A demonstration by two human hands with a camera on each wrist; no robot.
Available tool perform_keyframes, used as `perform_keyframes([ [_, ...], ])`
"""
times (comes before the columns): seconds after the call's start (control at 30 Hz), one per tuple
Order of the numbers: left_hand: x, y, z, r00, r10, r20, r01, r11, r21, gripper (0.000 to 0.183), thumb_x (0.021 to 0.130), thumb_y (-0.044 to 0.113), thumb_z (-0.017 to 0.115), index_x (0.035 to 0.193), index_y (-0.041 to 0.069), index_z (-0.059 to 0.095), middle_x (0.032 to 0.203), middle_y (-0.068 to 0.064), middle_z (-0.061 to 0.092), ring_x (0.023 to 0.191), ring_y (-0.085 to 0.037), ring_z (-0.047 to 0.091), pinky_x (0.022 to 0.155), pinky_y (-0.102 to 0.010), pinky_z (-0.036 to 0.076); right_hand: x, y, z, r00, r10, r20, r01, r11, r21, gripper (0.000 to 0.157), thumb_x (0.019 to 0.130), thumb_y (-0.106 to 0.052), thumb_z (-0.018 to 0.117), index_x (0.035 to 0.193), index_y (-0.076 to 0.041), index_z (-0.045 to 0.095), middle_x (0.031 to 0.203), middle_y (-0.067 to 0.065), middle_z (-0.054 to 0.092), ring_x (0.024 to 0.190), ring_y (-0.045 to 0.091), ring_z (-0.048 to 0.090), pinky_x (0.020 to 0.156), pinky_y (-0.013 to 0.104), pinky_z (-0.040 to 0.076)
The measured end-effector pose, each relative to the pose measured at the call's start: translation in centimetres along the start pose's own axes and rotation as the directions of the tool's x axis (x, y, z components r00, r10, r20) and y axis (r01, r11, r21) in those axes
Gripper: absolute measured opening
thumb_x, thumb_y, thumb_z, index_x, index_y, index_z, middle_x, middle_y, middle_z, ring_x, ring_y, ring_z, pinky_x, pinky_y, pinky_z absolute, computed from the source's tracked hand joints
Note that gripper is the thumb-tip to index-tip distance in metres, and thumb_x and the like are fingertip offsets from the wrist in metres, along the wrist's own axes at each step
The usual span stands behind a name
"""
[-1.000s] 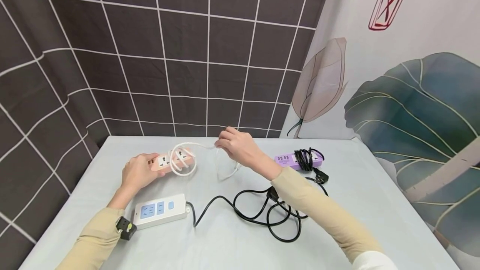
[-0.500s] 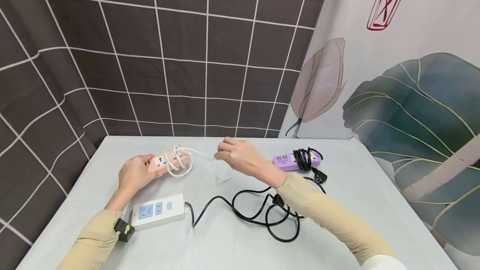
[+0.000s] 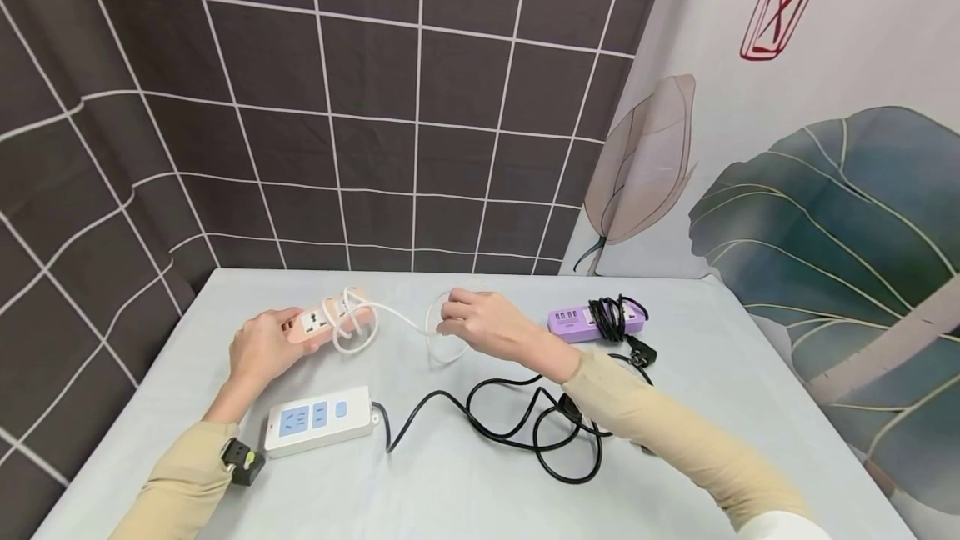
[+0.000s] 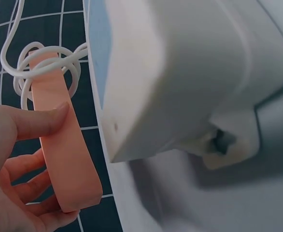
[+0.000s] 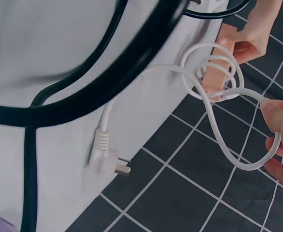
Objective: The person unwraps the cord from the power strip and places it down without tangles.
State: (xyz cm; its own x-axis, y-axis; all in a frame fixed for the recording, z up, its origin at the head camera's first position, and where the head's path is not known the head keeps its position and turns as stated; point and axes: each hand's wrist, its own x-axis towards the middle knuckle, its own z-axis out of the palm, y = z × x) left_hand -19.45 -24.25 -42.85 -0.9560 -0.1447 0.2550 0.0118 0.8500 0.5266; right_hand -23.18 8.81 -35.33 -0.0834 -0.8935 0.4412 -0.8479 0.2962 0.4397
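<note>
My left hand (image 3: 261,346) grips the left end of a pink power strip (image 4: 66,140), thumb on one side and fingers round the other. White cord (image 5: 219,63) is looped around the strip's far end. My right hand (image 3: 491,325) pinches a stretch of that white cord between thumb and fingers, to the right of the strip. From there the cord hangs in a loop, and its white plug (image 5: 105,157) shows in the right wrist view. The right arm hides the plug in the head view.
A white power strip (image 3: 318,422) with blue sockets lies in front of the left hand. Its black cord (image 3: 480,427) runs in loops under the right forearm. A purple power strip (image 3: 573,323) wrapped in black cord lies at the right. A dark gridded cloth (image 3: 375,148) hangs behind the table.
My right hand has come down and slightly right with the white cord. The left hand and pink power strip have shifted slightly left, and the loops on the strip have changed shape.
</note>
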Motion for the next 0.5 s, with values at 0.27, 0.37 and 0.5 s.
perform_keyframes([
  [0.27, 0.0, -0.2, -0.3, 1.000, 0.002, -0.021, -0.002, 1.000, 0.002, 0.062, 0.069, 0.024, 0.081, 0.121, -0.004, 0.062, 0.110, -0.032, 0.064, 0.081, -0.038, 0.061, 0.059, -0.036, 0.039, -0.8, 0.7, 0.4, 0.999, 0.020, 0.042, -0.021, 0.999, 0.034, 0.030, 0.080, 0.009, 0.059, 0.077, -0.019, 0.071, 0.077, -0.007, 0.059, 0.081, 0.009, 0.053, 0.056, 0.017, 0.047],
  [0.37, 0.0, -0.2, -0.5, 1.000, -0.006, -0.028, 0.006, 1.000, 0.002, 0.062, 0.069, 0.024, 0.081, 0.121, -0.004, 0.062, 0.111, -0.032, 0.063, 0.080, -0.038, 0.061, 0.057, -0.035, 0.038, -1.0, 1.0, 0.6, 0.997, 0.046, 0.059, -0.049, 0.998, 0.049, 0.025, 0.076, 0.005, 0.068, 0.072, -0.019, 0.070, 0.077, -0.006, 0.057, 0.081, 0.010, 0.051, 0.054, 0.018, 0.046],
  [0.5, 0.0, -0.2, -0.5, 0.999, 0.002, -0.050, -0.002, 1.000, 0.003, 0.061, 0.068, 0.022, 0.082, 0.120, -0.004, 0.063, 0.109, -0.032, 0.064, 0.080, -0.040, 0.062, 0.056, -0.036, 0.039, -1.2, 1.4, 1.0, 0.991, 0.081, 0.108, -0.089, 0.994, 0.070, 0.014, 0.077, -0.006, 0.075, 0.073, -0.019, 0.072, 0.079, -0.004, 0.056, 0.083, 0.012, 0.049, 0.059, 0.018, 0.049],
])
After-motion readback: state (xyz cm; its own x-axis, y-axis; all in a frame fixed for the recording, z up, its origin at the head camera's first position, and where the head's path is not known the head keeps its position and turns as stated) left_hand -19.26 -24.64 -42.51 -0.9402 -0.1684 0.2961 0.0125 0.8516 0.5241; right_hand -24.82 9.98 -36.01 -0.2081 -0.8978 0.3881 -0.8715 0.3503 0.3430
